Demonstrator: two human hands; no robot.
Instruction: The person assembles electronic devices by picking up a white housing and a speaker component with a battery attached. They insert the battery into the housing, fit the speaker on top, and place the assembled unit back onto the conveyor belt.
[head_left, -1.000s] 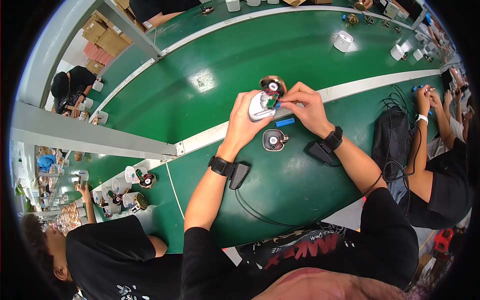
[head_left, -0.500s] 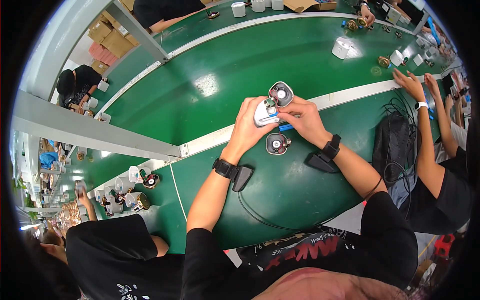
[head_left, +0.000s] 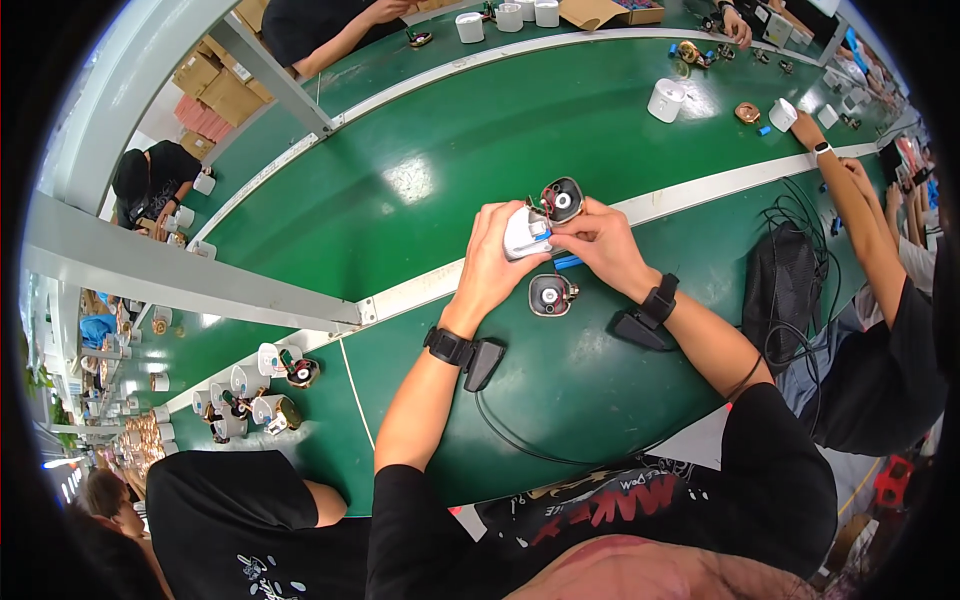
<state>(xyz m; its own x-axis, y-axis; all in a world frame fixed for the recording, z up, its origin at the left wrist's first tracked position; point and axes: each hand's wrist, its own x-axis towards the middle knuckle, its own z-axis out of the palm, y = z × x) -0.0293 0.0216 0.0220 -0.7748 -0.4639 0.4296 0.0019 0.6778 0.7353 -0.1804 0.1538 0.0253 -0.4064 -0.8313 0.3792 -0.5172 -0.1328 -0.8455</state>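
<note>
My left hand is wrapped around a white plastic housing whose open side shows its inside. A small blue piece sits at the housing's mouth, with the closed fingertips of my right hand on it. Just above those fingers, a dark, square-rimmed speaker with a pale round centre hangs by the housing on thin wires. Below my hands, a second speaker lies face up on the green bench. Partly hidden under my right hand, blue cylinders rest beside it.
A white rail crosses the bench ahead of my hands. At left stand several white housings with speakers and wiring. A black mesh bag and cables lie at right, near a co-worker's arm. A grey post rises at left.
The speaker above the housing has tilted and dropped slightly, and my right fingers have shifted a little at the blue piece. The co-worker at right has reached forward to a white housing.
</note>
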